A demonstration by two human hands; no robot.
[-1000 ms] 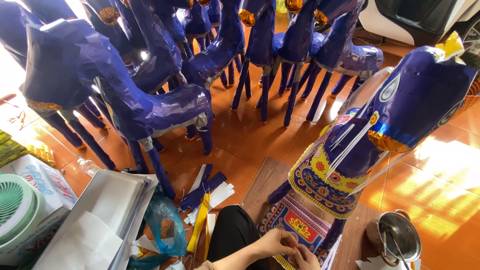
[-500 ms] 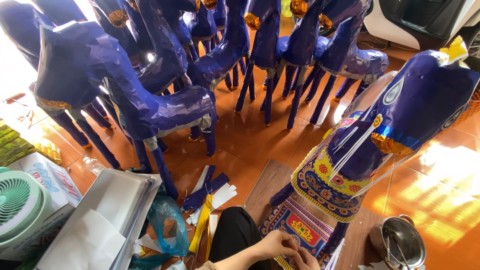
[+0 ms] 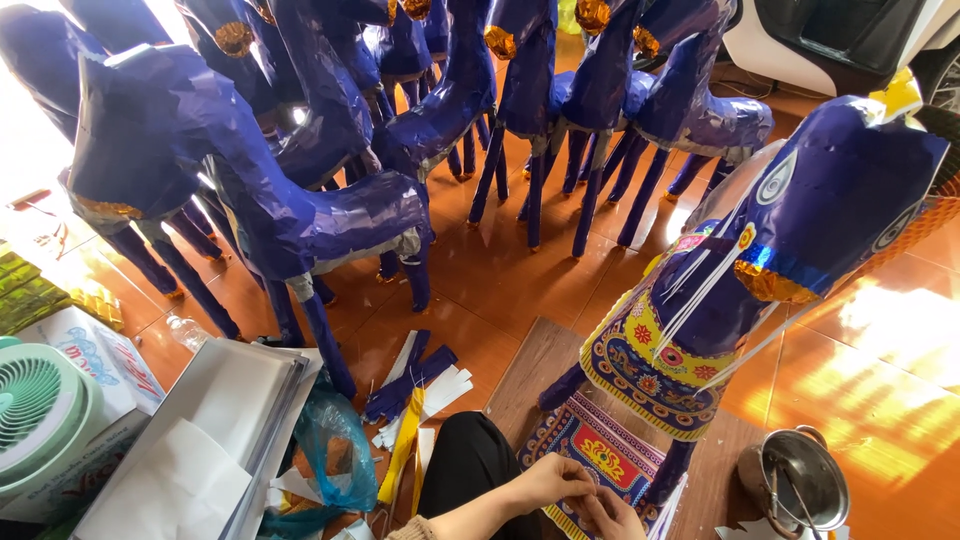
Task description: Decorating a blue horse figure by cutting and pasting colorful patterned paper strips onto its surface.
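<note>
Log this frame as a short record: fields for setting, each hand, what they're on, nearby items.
setting: tiled orange floor crowded with blue paper horses
left hand: fingers pinched at the patterned paper sheet
right hand: against the left, on the same sheet; grip unclear
work item: decorated blue horse with floral collar, standing on a wooden board
nearby: metal pot, green fan, white sheet stack, blue plastic bag
</note>
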